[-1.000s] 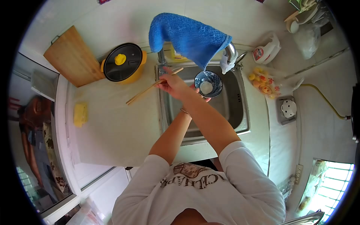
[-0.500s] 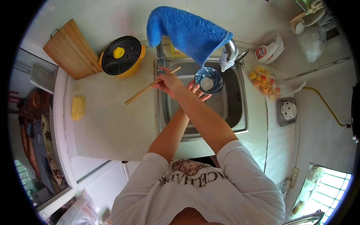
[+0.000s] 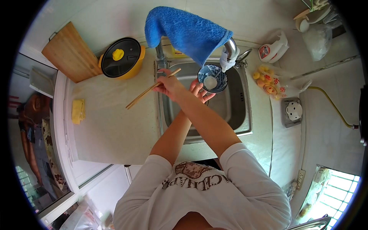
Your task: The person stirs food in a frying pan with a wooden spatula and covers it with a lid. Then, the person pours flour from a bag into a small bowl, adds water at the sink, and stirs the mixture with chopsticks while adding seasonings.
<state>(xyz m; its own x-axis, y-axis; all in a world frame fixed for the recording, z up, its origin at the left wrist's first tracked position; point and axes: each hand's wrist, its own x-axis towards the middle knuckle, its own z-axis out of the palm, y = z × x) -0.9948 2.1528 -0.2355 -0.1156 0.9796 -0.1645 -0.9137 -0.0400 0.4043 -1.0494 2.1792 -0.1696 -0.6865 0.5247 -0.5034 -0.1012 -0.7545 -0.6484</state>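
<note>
My forearms cross over the steel sink (image 3: 248,111), the right one on top. My right hand (image 3: 170,86) is closed around a pair of wooden chopsticks (image 3: 140,97), which slant over the sink's left rim and the counter. Over the basin, my left hand (image 3: 199,93) supports a blue patterned bowl (image 3: 219,75) from its near side, fingers at its lower edge. The bowl tips toward me, showing a pale round base inside. A tap (image 3: 231,49) with white material at its spout rises just behind the bowl.
A blue towel (image 3: 188,32) drapes over the tap. Leftward are a yellow pot (image 3: 132,68) with dark lid, a cutting board (image 3: 71,53) and a yellow cloth (image 3: 78,111). A white bottle (image 3: 274,49), a bag of yellow fruit (image 3: 268,81) and a small tray (image 3: 285,119) stand right.
The view has shifted slightly. My left fingers look more spread beneath the bowl. My right hand keeps the chopsticks at nearly the same slant.
</note>
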